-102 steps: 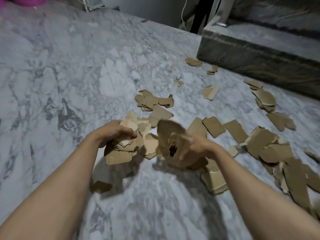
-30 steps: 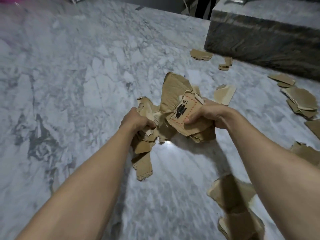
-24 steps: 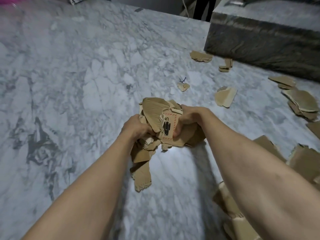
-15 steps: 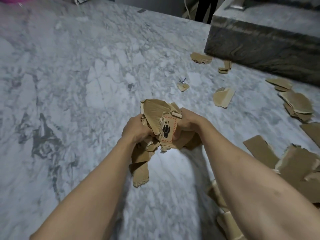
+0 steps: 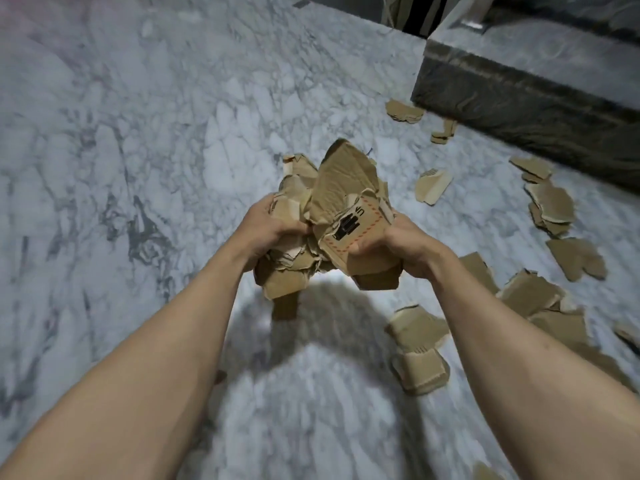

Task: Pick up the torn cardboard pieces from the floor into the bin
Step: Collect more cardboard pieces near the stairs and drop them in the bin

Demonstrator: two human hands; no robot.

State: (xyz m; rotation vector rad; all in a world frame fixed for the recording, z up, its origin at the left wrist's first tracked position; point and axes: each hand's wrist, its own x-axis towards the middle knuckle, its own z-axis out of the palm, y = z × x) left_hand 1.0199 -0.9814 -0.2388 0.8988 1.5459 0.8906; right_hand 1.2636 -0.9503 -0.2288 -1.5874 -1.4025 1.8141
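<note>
A bundle of torn cardboard (image 5: 332, 223) sits at the centre of the frame, held above the marble floor (image 5: 121, 150). The left hand (image 5: 268, 225) and right hand (image 5: 403, 245) clutch it from either side, fingers curled around it. Loose pieces (image 5: 550, 206) lie scattered at the right, near a dark stone step (image 5: 519, 98).

Since three seconds ago both hands have come up off the floor (image 5: 145, 140): the left hand (image 5: 268, 226) and right hand (image 5: 403, 245), then apart over the scattered pieces, now press their handfuls into one bundle of torn cardboard (image 5: 332, 216) held above the marble, the printed piece (image 5: 353, 230) turned toward the camera
</note>
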